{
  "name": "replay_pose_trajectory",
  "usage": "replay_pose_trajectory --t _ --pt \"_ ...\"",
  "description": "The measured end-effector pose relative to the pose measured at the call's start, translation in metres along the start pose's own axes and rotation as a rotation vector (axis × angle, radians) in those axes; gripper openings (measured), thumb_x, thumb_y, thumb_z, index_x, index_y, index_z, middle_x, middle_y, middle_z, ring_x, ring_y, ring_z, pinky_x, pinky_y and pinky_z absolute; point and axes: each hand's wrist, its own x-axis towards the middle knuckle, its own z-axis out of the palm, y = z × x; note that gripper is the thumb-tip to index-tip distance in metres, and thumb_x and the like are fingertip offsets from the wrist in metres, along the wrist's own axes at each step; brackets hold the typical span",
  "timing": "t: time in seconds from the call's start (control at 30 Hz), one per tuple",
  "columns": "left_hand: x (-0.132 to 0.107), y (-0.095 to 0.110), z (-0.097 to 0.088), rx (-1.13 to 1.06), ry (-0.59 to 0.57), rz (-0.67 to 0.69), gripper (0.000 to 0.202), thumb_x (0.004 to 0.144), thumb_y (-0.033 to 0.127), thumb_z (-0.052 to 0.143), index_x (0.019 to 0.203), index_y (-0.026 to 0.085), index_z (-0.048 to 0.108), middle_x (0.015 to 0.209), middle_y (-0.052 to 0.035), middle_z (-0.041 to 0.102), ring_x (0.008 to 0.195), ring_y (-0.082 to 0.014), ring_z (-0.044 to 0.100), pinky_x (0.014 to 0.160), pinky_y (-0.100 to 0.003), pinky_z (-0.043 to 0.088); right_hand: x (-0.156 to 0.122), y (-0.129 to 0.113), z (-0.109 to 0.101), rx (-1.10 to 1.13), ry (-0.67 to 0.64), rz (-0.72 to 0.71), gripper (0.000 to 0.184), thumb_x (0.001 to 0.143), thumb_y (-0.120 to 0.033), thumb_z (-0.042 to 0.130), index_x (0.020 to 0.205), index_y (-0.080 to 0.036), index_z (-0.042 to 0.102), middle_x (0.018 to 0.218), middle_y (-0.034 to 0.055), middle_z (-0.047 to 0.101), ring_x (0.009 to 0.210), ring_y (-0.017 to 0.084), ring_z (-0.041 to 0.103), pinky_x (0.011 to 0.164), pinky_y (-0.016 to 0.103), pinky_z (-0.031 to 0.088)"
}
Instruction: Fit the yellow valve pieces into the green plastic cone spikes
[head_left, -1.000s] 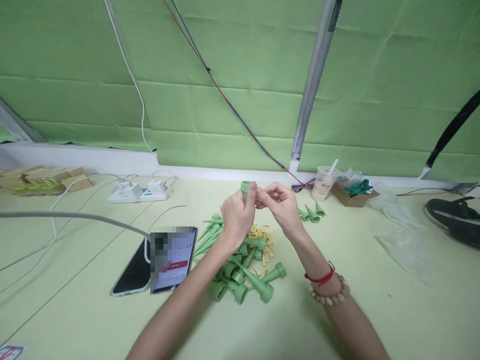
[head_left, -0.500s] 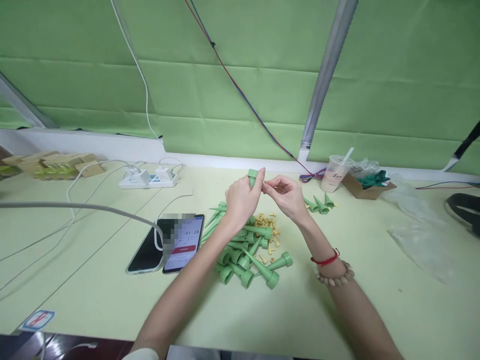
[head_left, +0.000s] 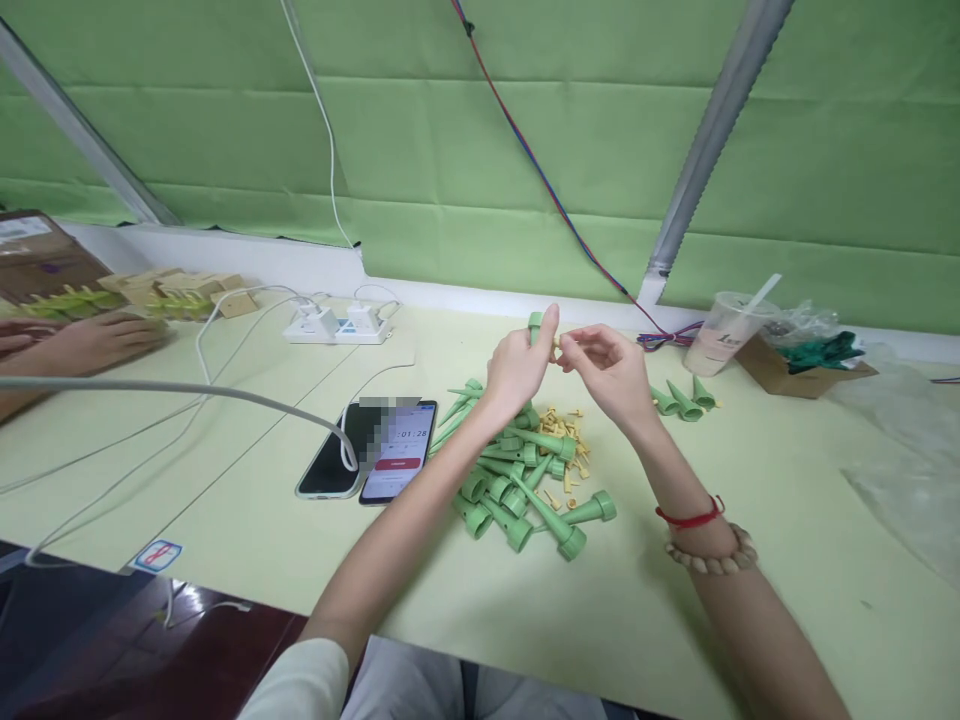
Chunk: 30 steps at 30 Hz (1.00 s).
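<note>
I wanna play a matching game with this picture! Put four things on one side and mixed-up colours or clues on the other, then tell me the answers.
Things:
1. left hand
2. drink cup
3. wrist string
4. heap of tiny parts

Clues:
A. red
B. yellow
C. closed around a green piece
D. has a straw sticking out

Right pairs: 1-C, 2-D, 3-A, 4-B

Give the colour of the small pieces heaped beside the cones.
The small pieces are yellow; the head view shows it.
</note>
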Motion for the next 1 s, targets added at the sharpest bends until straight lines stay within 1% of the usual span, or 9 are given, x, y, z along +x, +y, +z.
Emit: replay_pose_trajectory --t 0.1,0.2,0.3,0.47,0.57,0.63,0.77,0.87,1.0 --pt "-0.004 0.001 -0.001 0.019 0.025 0.083 0.067 0.080 0.064 0.012 0.064 0.017 0.057 0.064 -0.0051 0.060 0.065 -0.0157 0.055 0.063 -0.026 0.038 0.002 0.000 0.001 0.189 -0.048 0.172 0.026 0.068 -0.041 0.063 0.072 -0.016 0.058 0.060 -0.0006 0.059 0.055 0.010 0.057 0.061 0.027 0.051" --pt "-0.009 0.003 -0.003 0.034 0.053 0.116 0.071 0.081 0.062 0.005 0.065 0.017 0.058 0.066 -0.0055 0.060 0.066 -0.0168 0.056 0.062 -0.027 0.038 0.002 0.000 0.002 0.305 -0.082 0.209 0.026 0.067 -0.041 0.065 0.068 -0.017 0.056 0.059 -0.0020 0.058 0.058 0.009 0.057 0.065 0.026 0.051" --pt "-0.012 0.005 -0.010 0.038 0.053 0.144 0.073 0.081 0.062 0.003 0.065 0.018 0.059 0.066 -0.0054 0.061 0.068 -0.0178 0.056 0.064 -0.028 0.039 -0.001 -0.004 0.005 0.295 -0.081 0.131 0.024 0.067 -0.039 0.065 0.068 -0.017 0.055 0.063 -0.0010 0.060 0.060 0.010 0.058 0.065 0.026 0.050" --pt "-0.014 0.008 -0.027 0.128 0.039 0.102 0.073 0.079 0.064 0.007 0.063 0.018 0.061 0.071 -0.0071 0.065 0.072 -0.0208 0.058 0.070 -0.030 0.039 -0.011 -0.015 0.016 0.053 0.033 -0.171 0.021 0.068 -0.036 0.065 0.067 -0.017 0.055 0.073 0.0032 0.063 0.072 0.015 0.060 0.074 0.031 0.050" --pt "-0.019 0.005 -0.033 0.147 0.077 0.102 0.071 0.079 0.065 0.010 0.068 0.018 0.062 0.074 -0.0084 0.065 0.075 -0.0229 0.059 0.069 -0.031 0.039 -0.017 -0.018 0.022 -0.008 0.051 -0.207 0.023 0.069 -0.037 0.064 0.077 -0.017 0.057 0.078 0.0047 0.063 0.072 0.015 0.060 0.073 0.031 0.050" --pt "-0.025 -0.002 -0.033 0.123 0.111 0.122 0.070 0.079 0.064 0.010 0.068 0.018 0.061 0.071 -0.0080 0.065 0.071 -0.0223 0.059 0.066 -0.031 0.039 -0.021 -0.018 0.024 0.052 -0.020 -0.140 0.028 0.072 -0.041 0.061 0.083 -0.016 0.056 0.070 0.0035 0.062 0.062 0.014 0.059 0.063 0.029 0.051" --pt "-0.040 -0.026 -0.027 0.038 0.088 0.164 0.070 0.083 0.057 0.006 0.062 0.016 0.059 0.066 -0.0068 0.064 0.065 -0.0182 0.057 0.063 -0.028 0.038 -0.033 -0.013 0.029 0.098 -0.144 -0.072 0.029 0.077 -0.043 0.053 0.073 -0.015 0.055 0.058 0.0024 0.060 0.055 0.013 0.057 0.057 0.028 0.049" --pt "-0.049 -0.045 -0.022 0.059 0.096 0.176 0.065 0.084 0.056 0.010 0.068 0.016 0.059 0.065 -0.0071 0.062 0.063 -0.0187 0.057 0.057 -0.027 0.036 -0.047 -0.003 0.033 0.069 -0.157 -0.084 0.024 0.076 -0.040 0.056 0.074 -0.016 0.057 0.061 0.0026 0.060 0.058 0.014 0.057 0.060 0.028 0.048" --pt "-0.060 -0.060 -0.015 0.071 0.092 0.145 0.060 0.083 0.058 0.016 0.073 0.018 0.058 0.064 -0.0069 0.062 0.063 -0.0201 0.057 0.058 -0.029 0.037 -0.067 0.012 0.038 0.108 -0.122 -0.008 0.023 0.075 -0.039 0.057 0.073 -0.017 0.056 0.065 0.0026 0.061 0.062 0.015 0.059 0.061 0.028 0.049"
